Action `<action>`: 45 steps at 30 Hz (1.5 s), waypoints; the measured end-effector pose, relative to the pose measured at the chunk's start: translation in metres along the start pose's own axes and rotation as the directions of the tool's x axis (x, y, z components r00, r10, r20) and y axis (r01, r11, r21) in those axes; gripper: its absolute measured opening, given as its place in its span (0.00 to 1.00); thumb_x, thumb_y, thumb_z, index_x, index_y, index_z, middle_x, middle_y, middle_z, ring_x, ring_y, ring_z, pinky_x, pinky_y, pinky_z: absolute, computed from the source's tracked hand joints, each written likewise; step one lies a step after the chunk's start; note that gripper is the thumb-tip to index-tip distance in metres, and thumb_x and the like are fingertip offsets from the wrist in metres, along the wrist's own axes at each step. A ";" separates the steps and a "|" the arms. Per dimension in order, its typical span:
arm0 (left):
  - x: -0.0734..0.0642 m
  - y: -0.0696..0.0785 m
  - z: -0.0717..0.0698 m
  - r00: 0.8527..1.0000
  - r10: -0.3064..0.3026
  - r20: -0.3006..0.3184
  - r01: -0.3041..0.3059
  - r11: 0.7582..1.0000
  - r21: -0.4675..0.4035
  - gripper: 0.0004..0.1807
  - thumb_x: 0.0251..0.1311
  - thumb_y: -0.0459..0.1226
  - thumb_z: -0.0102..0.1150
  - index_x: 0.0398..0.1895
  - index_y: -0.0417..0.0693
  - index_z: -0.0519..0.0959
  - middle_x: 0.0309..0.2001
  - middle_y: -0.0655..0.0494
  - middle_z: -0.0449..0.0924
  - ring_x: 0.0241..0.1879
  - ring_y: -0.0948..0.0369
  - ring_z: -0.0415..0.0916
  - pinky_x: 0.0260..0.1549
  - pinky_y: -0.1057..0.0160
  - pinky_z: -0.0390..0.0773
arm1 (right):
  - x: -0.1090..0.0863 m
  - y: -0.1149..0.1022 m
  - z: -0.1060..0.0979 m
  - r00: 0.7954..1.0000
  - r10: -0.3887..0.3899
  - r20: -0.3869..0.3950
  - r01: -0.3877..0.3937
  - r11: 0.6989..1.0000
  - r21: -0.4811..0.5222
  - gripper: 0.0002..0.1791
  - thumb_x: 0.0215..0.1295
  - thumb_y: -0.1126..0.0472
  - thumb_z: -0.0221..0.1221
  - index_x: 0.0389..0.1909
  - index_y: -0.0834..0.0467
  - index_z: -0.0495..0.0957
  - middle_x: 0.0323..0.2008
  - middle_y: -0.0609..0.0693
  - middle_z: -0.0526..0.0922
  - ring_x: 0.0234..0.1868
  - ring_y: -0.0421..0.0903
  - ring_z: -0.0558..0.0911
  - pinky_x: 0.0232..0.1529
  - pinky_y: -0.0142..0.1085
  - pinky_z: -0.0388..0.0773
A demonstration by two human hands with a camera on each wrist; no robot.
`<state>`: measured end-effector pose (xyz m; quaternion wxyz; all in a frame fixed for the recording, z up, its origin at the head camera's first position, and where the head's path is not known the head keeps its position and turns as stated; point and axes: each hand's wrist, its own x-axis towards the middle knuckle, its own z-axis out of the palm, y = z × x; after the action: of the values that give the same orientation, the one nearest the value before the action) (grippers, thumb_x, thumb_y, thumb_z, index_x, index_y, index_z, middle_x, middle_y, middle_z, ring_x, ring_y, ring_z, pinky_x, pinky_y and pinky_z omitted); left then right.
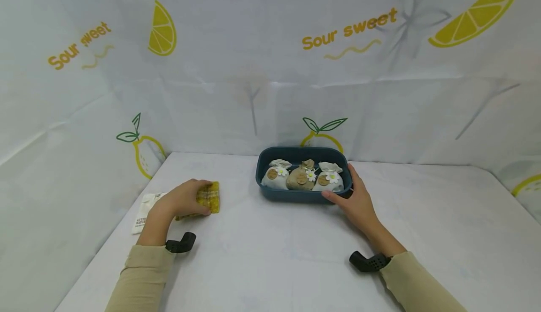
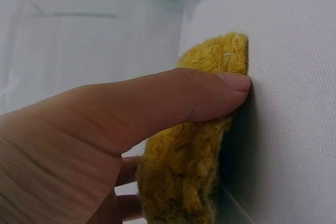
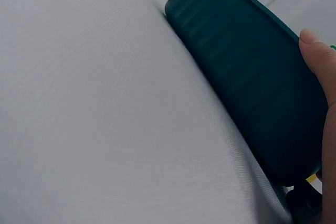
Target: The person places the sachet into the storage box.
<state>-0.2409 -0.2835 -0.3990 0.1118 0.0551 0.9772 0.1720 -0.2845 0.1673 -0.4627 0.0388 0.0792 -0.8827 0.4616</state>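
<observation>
My left hand (image 1: 186,200) grips a yellow plaid, woolly cloth piece (image 1: 213,197) at the table's left. In the left wrist view, the thumb presses one face of this thick cloth (image 2: 181,166), and other fingers show behind it. On the right, my right hand (image 1: 352,201) holds the right end of a dark teal rectangular bin (image 1: 291,196), thumb at the front rim and fingers round the end. Three small drawstring pouches sit in a row inside: a white one (image 1: 274,183), a tan one (image 1: 297,183) and another white one (image 1: 334,186), each with a daisy.
A flat white packet (image 1: 145,208) with printed lettering lies left of my left hand, partly covered by it. The table wears a white cloth (image 1: 270,260). Behind the bin hangs a white curtain (image 1: 236,91) printed with lemons.
</observation>
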 end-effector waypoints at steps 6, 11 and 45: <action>0.001 0.000 0.001 1.000 0.009 -0.007 -0.009 1.000 -0.001 0.46 0.53 0.46 0.75 0.74 0.46 0.67 0.70 0.39 0.69 0.68 0.42 0.68 0.66 0.40 0.69 | 0.001 0.002 0.001 1.000 0.001 -0.001 -0.001 1.000 0.002 0.62 0.61 0.40 0.68 0.83 0.53 0.37 0.81 0.64 0.47 0.81 0.65 0.50 0.76 0.64 0.52; 0.003 -0.002 0.002 1.000 0.015 -0.024 -0.015 1.000 -0.001 0.46 0.52 0.47 0.76 0.74 0.47 0.67 0.69 0.39 0.70 0.67 0.43 0.69 0.66 0.40 0.70 | 0.000 0.000 0.000 1.000 0.009 0.006 -0.009 1.000 0.002 0.62 0.60 0.40 0.68 0.83 0.53 0.36 0.81 0.64 0.46 0.81 0.64 0.50 0.76 0.63 0.52; 0.020 0.067 -0.023 0.934 0.186 -0.304 -0.223 0.970 -0.092 0.49 0.52 0.52 0.76 0.77 0.57 0.63 0.70 0.50 0.69 0.62 0.50 0.73 0.62 0.44 0.75 | -0.001 -0.001 0.000 1.000 0.008 0.004 -0.008 1.000 0.009 0.62 0.61 0.41 0.67 0.83 0.52 0.36 0.81 0.63 0.46 0.81 0.64 0.49 0.77 0.63 0.51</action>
<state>-0.2615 -0.2250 -0.3585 -0.0495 0.1235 0.9591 0.2497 -0.2835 0.1668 -0.4619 0.0347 0.0766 -0.8811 0.4654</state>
